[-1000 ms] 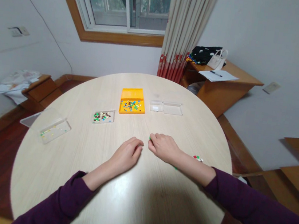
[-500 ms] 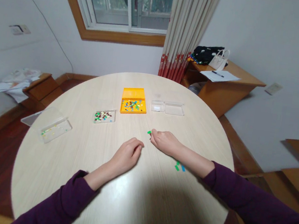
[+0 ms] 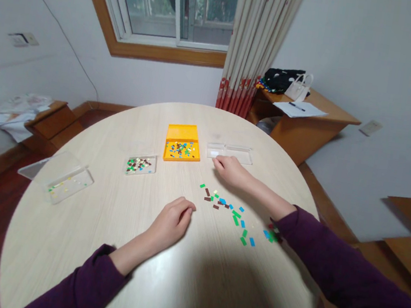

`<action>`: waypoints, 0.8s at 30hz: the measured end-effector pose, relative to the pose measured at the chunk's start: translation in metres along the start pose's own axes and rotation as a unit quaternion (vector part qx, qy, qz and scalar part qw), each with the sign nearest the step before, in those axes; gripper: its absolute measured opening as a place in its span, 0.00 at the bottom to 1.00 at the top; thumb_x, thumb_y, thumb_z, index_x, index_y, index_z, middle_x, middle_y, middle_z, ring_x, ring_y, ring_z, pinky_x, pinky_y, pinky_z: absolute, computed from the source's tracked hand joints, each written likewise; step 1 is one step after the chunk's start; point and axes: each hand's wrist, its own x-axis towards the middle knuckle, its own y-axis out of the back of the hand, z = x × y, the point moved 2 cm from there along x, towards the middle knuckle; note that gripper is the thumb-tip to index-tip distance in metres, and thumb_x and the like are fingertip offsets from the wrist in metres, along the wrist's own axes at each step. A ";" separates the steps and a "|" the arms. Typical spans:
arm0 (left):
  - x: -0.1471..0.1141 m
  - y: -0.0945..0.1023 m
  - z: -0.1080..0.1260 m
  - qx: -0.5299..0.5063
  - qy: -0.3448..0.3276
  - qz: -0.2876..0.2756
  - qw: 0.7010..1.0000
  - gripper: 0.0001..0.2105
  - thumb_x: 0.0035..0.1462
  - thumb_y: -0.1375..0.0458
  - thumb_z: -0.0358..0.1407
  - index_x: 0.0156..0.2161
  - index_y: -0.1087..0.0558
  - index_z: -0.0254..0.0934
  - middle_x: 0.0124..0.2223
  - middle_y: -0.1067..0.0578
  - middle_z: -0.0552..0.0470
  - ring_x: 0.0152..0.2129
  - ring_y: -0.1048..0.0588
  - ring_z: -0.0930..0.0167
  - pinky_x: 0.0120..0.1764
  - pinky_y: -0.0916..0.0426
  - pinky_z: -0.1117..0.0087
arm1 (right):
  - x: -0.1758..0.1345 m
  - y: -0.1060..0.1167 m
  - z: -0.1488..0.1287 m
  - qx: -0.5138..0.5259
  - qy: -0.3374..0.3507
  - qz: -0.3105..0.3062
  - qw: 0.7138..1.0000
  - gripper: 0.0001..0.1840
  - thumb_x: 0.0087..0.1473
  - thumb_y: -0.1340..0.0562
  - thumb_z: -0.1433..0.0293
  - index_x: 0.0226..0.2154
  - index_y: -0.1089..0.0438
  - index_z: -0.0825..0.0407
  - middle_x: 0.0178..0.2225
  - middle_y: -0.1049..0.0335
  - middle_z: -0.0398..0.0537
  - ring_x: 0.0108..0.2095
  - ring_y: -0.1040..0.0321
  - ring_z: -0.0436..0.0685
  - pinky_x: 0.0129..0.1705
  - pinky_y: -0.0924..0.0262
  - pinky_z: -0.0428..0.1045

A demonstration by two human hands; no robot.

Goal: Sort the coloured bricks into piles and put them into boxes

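Note:
My right hand (image 3: 230, 171) is closed in a pinch at the front edge of a small clear plastic box (image 3: 238, 151), its fingertips by the left compartment, where a white patch shows. Whatever the fingertips hold is too small or hidden to make out. Below that forearm lie small flat rectangular pieces in green, brown, blue and pale yellow, among them a green piece (image 3: 235, 220) and a brown piece (image 3: 215, 207). My left hand (image 3: 172, 222) rests on the table with curled fingers, left of the loose pieces, and nothing shows in it.
An open yellow box (image 3: 181, 160) holds many coloured pieces. Left of it sit a clear tray (image 3: 153, 166) of mixed pieces and an open clear case (image 3: 71, 198) with a few. All stand on a round pale table (image 3: 119, 264). A side desk (image 3: 332, 108) carries bags and paper.
My right hand has moved away from me, from the loose pieces to the clear box, uncovering more pieces beneath it. My left hand stays curled in place. The view has shifted slightly.

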 end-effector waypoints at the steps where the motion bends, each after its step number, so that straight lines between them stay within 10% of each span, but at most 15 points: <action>1: 0.000 0.000 0.000 0.000 -0.001 0.001 1.000 0.11 0.61 0.52 0.30 0.37 0.27 0.34 0.31 0.26 0.48 0.30 0.27 0.70 0.36 0.31 0.69 | 0.012 0.006 0.004 -0.018 -0.003 0.011 1.000 0.23 0.67 0.56 0.71 0.33 0.28 0.58 0.33 0.24 0.57 0.32 0.32 0.54 0.37 0.46 0.47; 13: 0.000 0.001 -0.001 -0.008 0.004 0.010 1.000 0.11 0.61 0.53 0.30 0.36 0.28 0.35 0.31 0.27 0.48 0.29 0.27 0.70 0.34 0.32 0.69 | 0.076 0.012 0.027 -0.097 -0.045 0.021 0.994 0.21 0.67 0.54 0.68 0.43 0.28 0.58 0.40 0.25 0.61 0.37 0.30 0.58 0.37 0.44 0.49; 20: 0.012 0.009 -0.009 0.007 0.045 -0.001 0.999 0.13 0.56 0.42 0.34 0.47 0.29 0.35 0.37 0.27 0.49 0.33 0.27 0.68 0.40 0.31 0.65 | -0.010 0.013 0.017 0.021 0.073 -0.076 0.994 0.19 0.62 0.45 0.65 0.51 0.31 0.56 0.45 0.27 0.57 0.45 0.33 0.59 0.46 0.41 0.51; 24: 0.024 0.010 -0.013 0.017 0.041 0.023 0.999 0.15 0.55 0.41 0.34 0.48 0.30 0.35 0.38 0.28 0.49 0.36 0.27 0.68 0.42 0.31 0.63 | -0.066 -0.012 -0.005 0.005 0.187 -0.107 0.976 0.40 0.55 0.38 0.52 0.64 0.45 0.51 0.58 0.39 0.61 0.55 0.42 0.65 0.54 0.45 0.58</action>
